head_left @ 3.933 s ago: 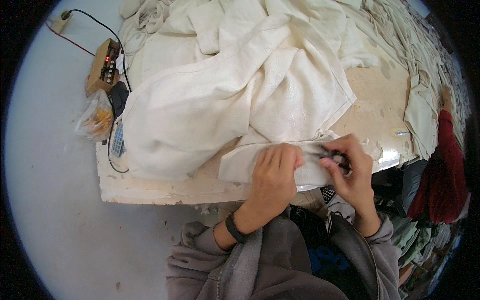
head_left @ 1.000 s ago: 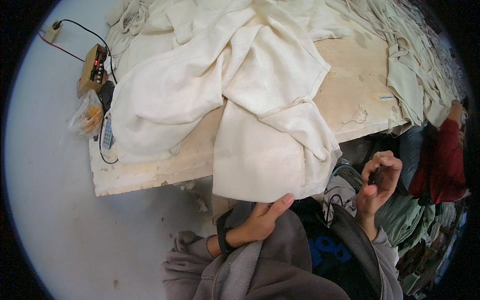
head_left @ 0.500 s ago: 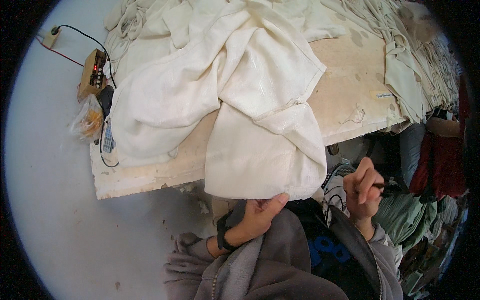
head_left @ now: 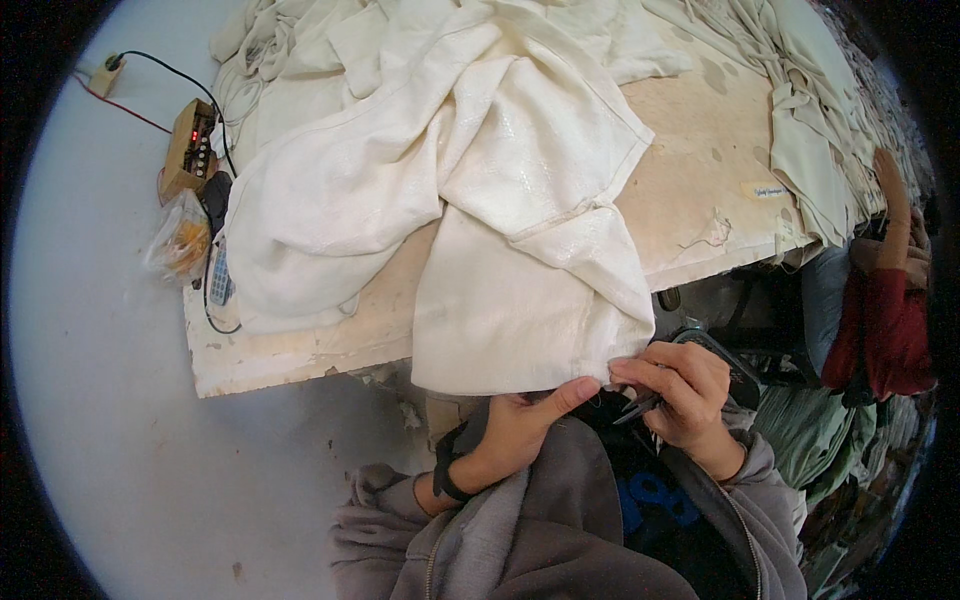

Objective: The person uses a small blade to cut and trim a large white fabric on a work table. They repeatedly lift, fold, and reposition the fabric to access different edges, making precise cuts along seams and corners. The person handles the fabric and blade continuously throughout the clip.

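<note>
A cream-white garment [head_left: 510, 310] with a faint sheen lies over the table, its lower hem hanging past the front edge towards me. At that hem my left hand [head_left: 520, 432] is closed, thumb on top and fingers hidden underneath the cloth. Just to its right, my right hand [head_left: 685, 392] pinches the corner of the hem between thumb and forefinger. Small dark thread snips [head_left: 638, 408] are tucked in the same right hand, their blades pointing left below the cloth. Loose thread ends seem to show between the hands.
The worn pale table [head_left: 700, 170] carries more cream cloth [head_left: 300, 60] at the back. On its left sit a small box with knobs [head_left: 190, 148], a remote [head_left: 221, 275] and a plastic bag [head_left: 181, 240]. A co-worker's arm in a red sleeve [head_left: 885, 320] is at far right, near green cloth [head_left: 815, 440].
My right hand has come left and down from beside the table to the hem corner and now pinches it. My left hand keeps its hold. The co-worker's arm has appeared at far right.
</note>
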{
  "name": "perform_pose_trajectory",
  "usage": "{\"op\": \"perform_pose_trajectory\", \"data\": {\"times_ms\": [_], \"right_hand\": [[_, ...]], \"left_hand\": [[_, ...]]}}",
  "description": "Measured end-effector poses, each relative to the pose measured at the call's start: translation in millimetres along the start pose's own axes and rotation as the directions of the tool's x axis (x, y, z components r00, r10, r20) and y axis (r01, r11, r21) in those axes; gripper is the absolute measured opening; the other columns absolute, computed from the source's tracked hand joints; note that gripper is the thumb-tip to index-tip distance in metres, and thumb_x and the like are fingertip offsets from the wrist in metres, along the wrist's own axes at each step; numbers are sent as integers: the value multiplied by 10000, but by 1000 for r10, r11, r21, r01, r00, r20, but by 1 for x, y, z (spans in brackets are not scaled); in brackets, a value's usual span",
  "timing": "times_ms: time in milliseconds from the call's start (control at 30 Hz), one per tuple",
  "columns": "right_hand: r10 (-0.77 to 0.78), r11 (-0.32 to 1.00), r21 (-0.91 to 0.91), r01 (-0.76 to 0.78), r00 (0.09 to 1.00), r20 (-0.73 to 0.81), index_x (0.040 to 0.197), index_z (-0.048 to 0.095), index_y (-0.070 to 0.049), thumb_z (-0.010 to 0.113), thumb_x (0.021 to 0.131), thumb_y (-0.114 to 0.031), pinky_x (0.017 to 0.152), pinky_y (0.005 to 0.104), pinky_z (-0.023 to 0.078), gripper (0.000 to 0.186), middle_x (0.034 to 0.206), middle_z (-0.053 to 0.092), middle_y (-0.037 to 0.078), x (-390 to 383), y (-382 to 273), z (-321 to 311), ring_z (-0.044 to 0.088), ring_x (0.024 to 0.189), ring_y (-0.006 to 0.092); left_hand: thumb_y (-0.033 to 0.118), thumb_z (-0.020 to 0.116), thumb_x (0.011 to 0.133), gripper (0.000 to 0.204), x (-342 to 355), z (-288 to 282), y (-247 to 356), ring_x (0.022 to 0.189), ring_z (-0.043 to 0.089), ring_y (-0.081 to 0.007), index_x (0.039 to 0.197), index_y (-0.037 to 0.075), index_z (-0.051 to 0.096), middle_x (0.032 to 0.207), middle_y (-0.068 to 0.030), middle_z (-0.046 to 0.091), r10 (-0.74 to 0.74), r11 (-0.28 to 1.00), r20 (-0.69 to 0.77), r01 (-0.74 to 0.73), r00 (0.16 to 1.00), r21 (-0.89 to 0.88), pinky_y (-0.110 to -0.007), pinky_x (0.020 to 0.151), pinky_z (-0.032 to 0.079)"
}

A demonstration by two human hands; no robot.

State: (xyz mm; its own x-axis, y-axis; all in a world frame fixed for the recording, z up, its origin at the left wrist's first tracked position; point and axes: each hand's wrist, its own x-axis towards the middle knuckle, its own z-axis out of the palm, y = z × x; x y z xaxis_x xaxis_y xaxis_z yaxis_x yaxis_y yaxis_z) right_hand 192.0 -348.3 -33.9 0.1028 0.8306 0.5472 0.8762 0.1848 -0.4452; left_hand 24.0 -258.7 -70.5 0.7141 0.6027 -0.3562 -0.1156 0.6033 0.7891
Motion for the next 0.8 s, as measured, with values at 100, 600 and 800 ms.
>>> {"op": "perform_pose_trajectory", "data": {"times_ms": [100,600,800], "right_hand": [[21,1000,-18,-22,999,-29,888,669,-76,612,449,-44,508,286,443,444,818,608,80,-2,1,4,573,601,208],[452,327,880,-346,875,176,801,466,-78,534,925,-307,497,195,275,269,791,385,23,0,-3,-3,344,592,70],[353,305,904,-298,917,183,760,476,-71,503,924,-185,568,201,367,201,800,505,85,2,-6,-2,478,640,116]], "left_hand": [[31,639,837,471,0,2,1,1126,525,-236,1258,4,429,1222,-122,528,-84,976,24,87,996,-201,-394,940,463],[106,678,839,451,-4,4,-1,1071,516,-137,1231,19,472,1166,-64,553,-25,940,86,53,996,-338,-269,913,419],[2,599,856,536,-3,-3,0,1209,455,-259,1327,37,346,1316,-117,446,-136,990,107,139,985,-17,-426,1022,382]]}}
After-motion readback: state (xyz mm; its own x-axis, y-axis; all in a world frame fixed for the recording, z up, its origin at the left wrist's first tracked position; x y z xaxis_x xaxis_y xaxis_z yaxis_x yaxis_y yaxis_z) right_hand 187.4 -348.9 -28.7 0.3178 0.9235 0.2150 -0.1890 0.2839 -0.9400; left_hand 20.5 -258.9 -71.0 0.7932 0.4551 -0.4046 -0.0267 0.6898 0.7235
